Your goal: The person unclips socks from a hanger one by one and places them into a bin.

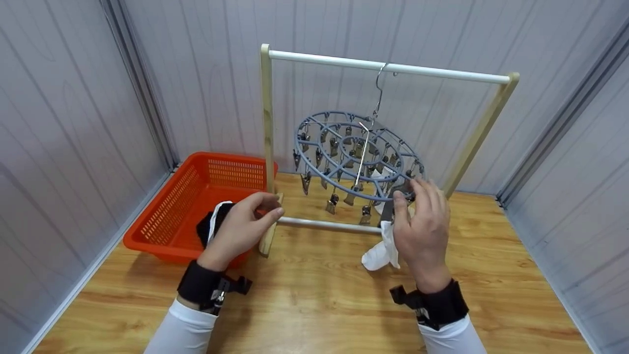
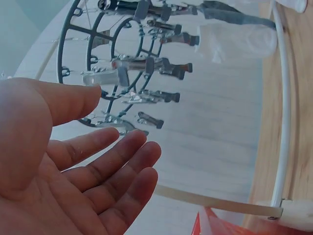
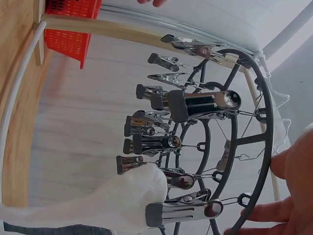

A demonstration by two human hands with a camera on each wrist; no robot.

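Both hands up in front of the rack. Right hand [image 1: 423,227] at the near rim of the round peg hanger [image 1: 357,156], fingertips [image 1: 417,189] curled onto the rim by a clip [image 1: 399,192]; right wrist view shows fingers [image 3: 266,213] touching the ring's outer edge, so it pinches the rim or clip there, can't tell which. Left hand [image 1: 242,227] off to the left, low, between the basket and the rack post, holding nothing; left wrist view shows palm [image 2: 58,176] open, fingers relaxed and slightly bent, apart from the pegs.

Largest to smallest:
Wooden table [image 1: 319,300], light plank grain, grey panel walls all round.
Drying rack [image 1: 268,128], two pale wood posts, white top bar [image 1: 388,65], white lower bar [image 1: 327,224] near the tabletop.
Orange basket [image 1: 172,206] on the table left of the rack, just beside the left post; dark cloth with white trim [image 1: 214,221] lies inside it, partly hidden by the left hand.
Peg hanger, grey, concentric rings with spokes, hangs by a metal hook [image 1: 379,91] from the top bar, tilted slightly, many metal clips dangling below.
White sock [image 1: 382,248] hangs from a clip at the near right rim, just left of the right hand, lower end reaching down near the table. A grey sock [image 1: 387,209] hangs next to it.
Black wrist straps [image 1: 199,285] on both wrists, white sleeves.
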